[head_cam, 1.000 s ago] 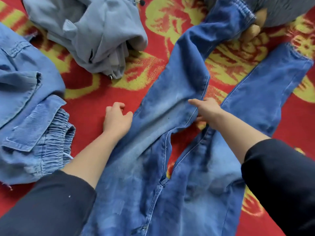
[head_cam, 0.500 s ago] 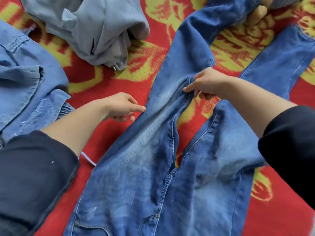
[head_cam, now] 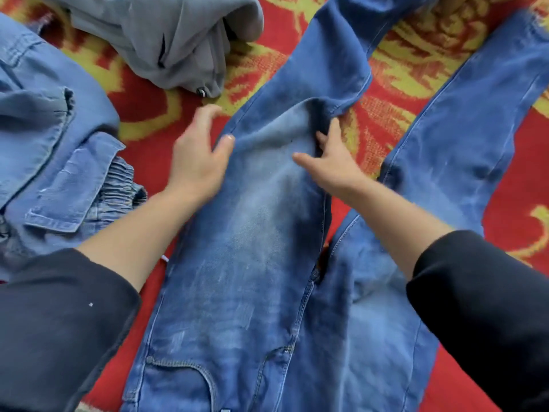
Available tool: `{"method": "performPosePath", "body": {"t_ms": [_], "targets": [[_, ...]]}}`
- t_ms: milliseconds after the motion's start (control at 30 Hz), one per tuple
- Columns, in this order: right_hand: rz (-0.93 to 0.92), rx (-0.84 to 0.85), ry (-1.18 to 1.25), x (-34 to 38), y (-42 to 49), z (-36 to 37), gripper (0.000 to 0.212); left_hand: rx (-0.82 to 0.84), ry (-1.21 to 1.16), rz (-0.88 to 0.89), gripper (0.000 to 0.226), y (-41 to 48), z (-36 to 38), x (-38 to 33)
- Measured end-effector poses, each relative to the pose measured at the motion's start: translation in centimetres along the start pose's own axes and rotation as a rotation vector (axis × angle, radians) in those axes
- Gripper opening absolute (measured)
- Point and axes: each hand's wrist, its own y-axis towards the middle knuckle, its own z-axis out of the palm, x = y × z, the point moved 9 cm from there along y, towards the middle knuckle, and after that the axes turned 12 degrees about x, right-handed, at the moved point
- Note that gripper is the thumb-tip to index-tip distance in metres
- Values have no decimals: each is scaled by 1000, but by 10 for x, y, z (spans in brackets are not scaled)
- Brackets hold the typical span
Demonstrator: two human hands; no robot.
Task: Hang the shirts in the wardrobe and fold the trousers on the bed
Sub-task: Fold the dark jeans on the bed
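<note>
Jeans [head_cam: 252, 263] lie spread on the red bedspread [head_cam: 142, 96], legs toward 12 and 2 o'clock; right hand [head_cam: 332, 168] pinches the 12 o'clock leg's inner seam, left hand [head_cam: 197, 165], loose-fingered, touches its outer edge, probably flattening it before folding.

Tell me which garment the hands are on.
The dark blue denim jeans, centre; the pale blue denim garment and grey cloth garment lie untouched.

Your jeans [head_cam: 252, 263]: matt blue denim, faded whitish mid-leg, raised stitched seams. Bedspread [head_cam: 401, 93] under them: coarse woven cloth. Upper left, grey garment [head_cam: 166, 40]: smooth matt cloth. Left edge, pale denim pile [head_cam: 53, 129]. Your sleeves [head_cam: 59, 322]: dark matt cloth.
</note>
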Motion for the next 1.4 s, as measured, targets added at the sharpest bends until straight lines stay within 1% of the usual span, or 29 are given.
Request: {"method": "performPosePath", "body": {"t_ms": [33,67,100,133,167,200,233,267,300,367,433,533,600,667,767,833,900,967,1000,1067,1133,1200,1233,1267,1333,1367,1400], "targets": [[-74,1,-166,5,-8,9,92,133,171,81,48,-12,23,-6],[-140,16,-391,6,-15,18,89,243,350,122,53,-27,46,-4],[-152,55,-641,0,-22,27,82,316,518,130,56,-44,65,2],[-121,97,-855,-12,-26,31,73,348,640,107,57,-60,79,10],[-90,111,-966,-22,-31,28,66,350,693,59,56,-74,87,17],[-77,96,-978,-27,-37,20,62,328,677,-1,55,-87,89,21],[-110,43,-931,-26,-45,11,59,307,615,-60,56,-98,90,20],[-182,-35,-862,-20,-57,1,55,290,548,-93,56,-109,94,17],[-246,-116,-798,-15,-70,-9,51,271,490,-87,58,-122,99,6],[-297,-229,-698,-19,-102,-25,46,245,423,17,61,-153,116,-25],[-308,-276,-678,-35,-138,-29,43,242,431,118,59,-190,140,-51],[-268,-343,-657,-74,-193,-29,37,269,461,147,59,-243,179,-74],[-183,-389,-557,-110,-226,-29,33,343,472,133,60,-278,208,-82],[-33,-425,-411,-155,-257,-27,31,473,471,88,63,-317,242,-83],[299,-460,-257,-226,-302,-23,33,700,530,-46,80,-381,284,-66],[491,-436,-129,-262,-326,-19,37,777,557,-78,94,-413,297,-61],[574,-378,42,-275,-333,-11,41,823,587,-99,106,-427,298,-62],[562,-347,158,-276,-329,-7,52,893,625,-149,114,-438,301,-61],[547,-349,192,-276,-324,-6,55,903,661,-177,116,-440,300,-63],[504,-356,247,-269,-313,-3,47,877,687,-220,111,-440,297,-71],[484,-363,363,-254,-305,2,33,853,628,-277,100,-439,297,-79],[478,-329,463,-239,-299,5,19,874,581,-347,90,-437,292,-87],[489,-314,487,-233,-297,5,19,887,549,-373,81,-433,286,-91],[502,-310,508,-226,-297,3,21,883,499,-385,66,-427,275,-94],[500,-335,548,-207,-301,-3,21,832,315,-348,31,-406,247,-95],[473,-361,550,-193,-301,-7,17,838,167,-344,22,-398,228,-94],[440,-393,546,-176,-300,-10,13,872,2,-365,22,-392,210,-89]]}}
